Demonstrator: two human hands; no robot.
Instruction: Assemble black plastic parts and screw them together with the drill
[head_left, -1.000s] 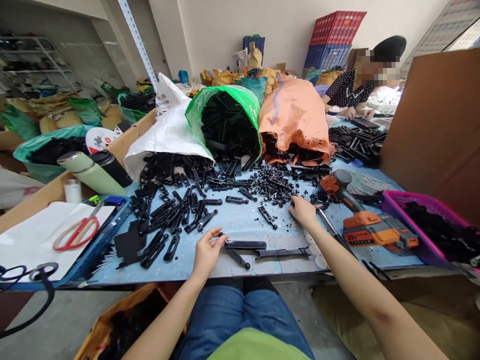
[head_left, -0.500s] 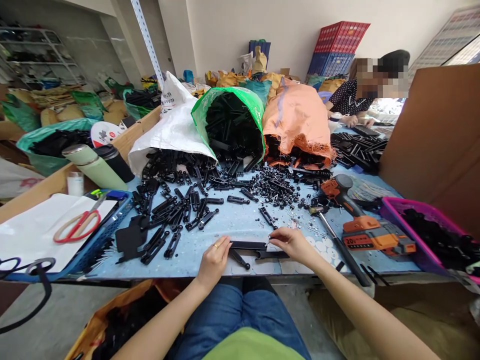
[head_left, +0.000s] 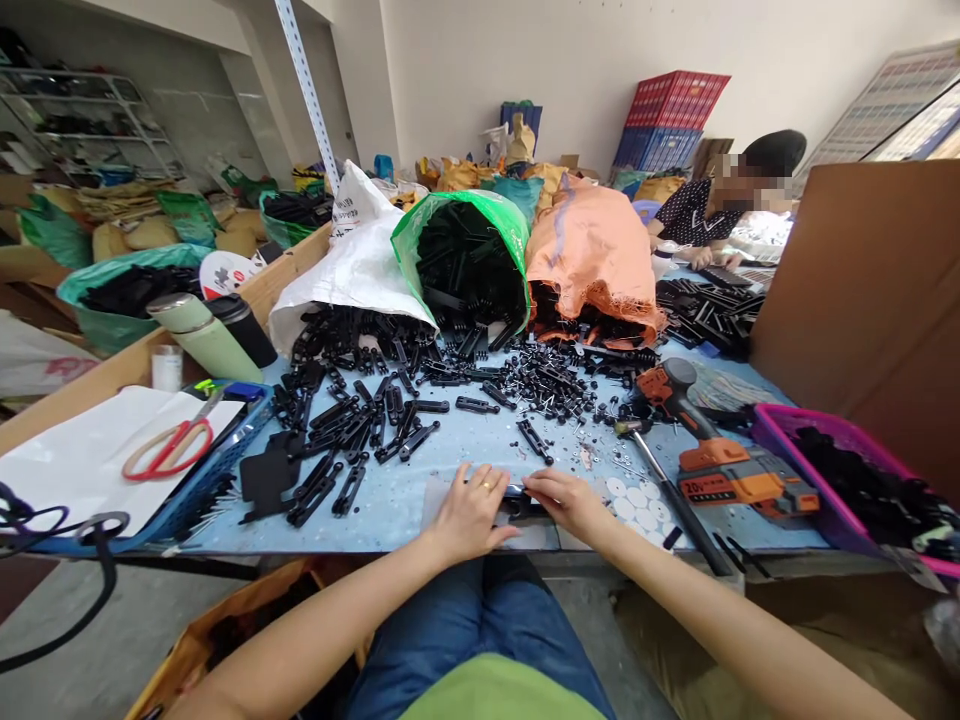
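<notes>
Both my hands are near the table's front edge, over a black plastic part [head_left: 517,492] that is mostly hidden beneath them. My left hand [head_left: 474,512] lies over the part's left side, palm down, fingers bent and thumb stretched to the right. At the part's right end, my right hand [head_left: 568,503] has its fingers pinched together on it. Just beyond the hands, a slotted black link [head_left: 535,441] rests on the blue table [head_left: 465,445]. More black links [head_left: 349,484] lie loose to the left.
A white sack [head_left: 352,265], green sack [head_left: 517,240] and orange sack [head_left: 592,240] spill black parts. Drill [head_left: 724,465], hammer [head_left: 686,515] and pink basket [head_left: 847,420] stand right; scissors [head_left: 169,450] and blue basket [head_left: 244,425] left. A person [head_left: 686,215] works at the back right.
My left hand has moved right and turned palm down over the part, covering most of it. My right hand has shifted slightly left. The view has tilted up a little.
</notes>
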